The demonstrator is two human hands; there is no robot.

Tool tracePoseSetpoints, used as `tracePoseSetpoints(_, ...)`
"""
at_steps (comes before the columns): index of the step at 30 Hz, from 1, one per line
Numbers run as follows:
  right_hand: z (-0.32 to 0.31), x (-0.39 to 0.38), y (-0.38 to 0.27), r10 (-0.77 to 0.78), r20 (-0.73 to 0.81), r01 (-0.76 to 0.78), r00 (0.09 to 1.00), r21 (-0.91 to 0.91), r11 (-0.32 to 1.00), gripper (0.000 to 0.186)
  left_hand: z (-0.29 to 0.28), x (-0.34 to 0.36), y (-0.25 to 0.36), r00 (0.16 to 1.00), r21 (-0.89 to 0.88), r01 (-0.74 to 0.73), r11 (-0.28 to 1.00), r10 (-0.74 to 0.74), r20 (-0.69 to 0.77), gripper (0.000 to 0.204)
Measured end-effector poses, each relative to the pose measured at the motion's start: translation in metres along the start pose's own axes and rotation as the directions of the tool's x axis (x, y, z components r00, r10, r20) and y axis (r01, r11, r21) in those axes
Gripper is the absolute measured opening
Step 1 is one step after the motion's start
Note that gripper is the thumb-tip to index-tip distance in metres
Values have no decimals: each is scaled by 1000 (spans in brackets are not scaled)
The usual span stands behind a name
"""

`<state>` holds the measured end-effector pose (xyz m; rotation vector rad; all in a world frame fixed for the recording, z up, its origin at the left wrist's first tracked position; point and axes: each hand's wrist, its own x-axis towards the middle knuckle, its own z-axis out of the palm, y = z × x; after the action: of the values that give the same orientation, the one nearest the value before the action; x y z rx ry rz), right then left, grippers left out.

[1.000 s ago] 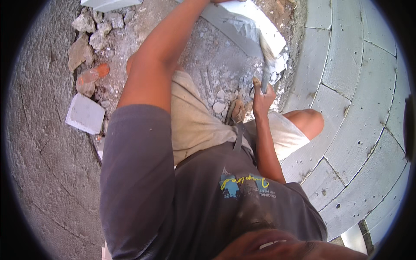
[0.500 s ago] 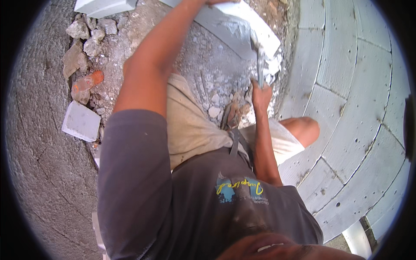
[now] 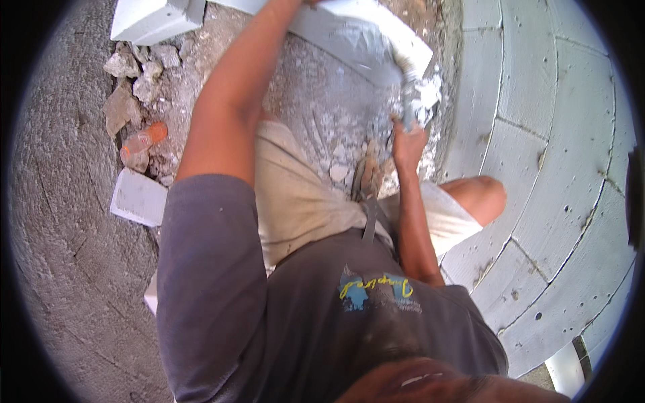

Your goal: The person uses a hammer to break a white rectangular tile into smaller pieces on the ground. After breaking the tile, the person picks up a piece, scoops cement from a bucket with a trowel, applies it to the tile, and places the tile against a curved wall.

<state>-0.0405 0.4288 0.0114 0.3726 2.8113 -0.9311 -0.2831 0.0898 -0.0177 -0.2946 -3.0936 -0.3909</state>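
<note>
A long white building block point(image 3: 356, 50) lies at the top, its upper right end chipped and rough. My left arm reaches up over it; only a sliver of my left hand point(image 3: 312, 2) shows at the upper edge, by the block, and its fingers are cut off. Lower right of the block, my right hand point(image 3: 408, 142) is closed round a grey bar-like tool point(image 3: 408, 107). The tool points up to the block's chipped end. Blur hides its head, so I cannot tell its exact kind. White chips point(image 3: 428, 94) lie beside it.
Rubble stones point(image 3: 122, 64), an orange-tinted plastic bottle point(image 3: 144, 140) and a white block piece point(image 3: 139, 196) lie at left. Another white block point(image 3: 156, 19) sits at upper left. A pale block wall point(image 3: 524, 161) rises along the right, a rough grey surface point(image 3: 64, 221) along the left.
The view has shifted slightly. The tool's upper end has moved a little right along the block's chipped end, still in my right hand. My left hand has slipped farther out of view.
</note>
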Motion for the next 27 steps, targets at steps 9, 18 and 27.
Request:
tracePoseSetpoints(9,23,15,21,269,110,-207,957,-393,896,41,-3,5,1,999,18,32,999,-33,41,83)
tracePoseSetpoints(18,-19,5,14,-104,-222,219,970,598,771,30,0,18,-2,994,-40,49,998,-45,95,85)
tracePoseSetpoints(27,28,16,21,68,44,-63,997,-93,994,35,-7,19,2,993,71,99,993,-102,51,85)
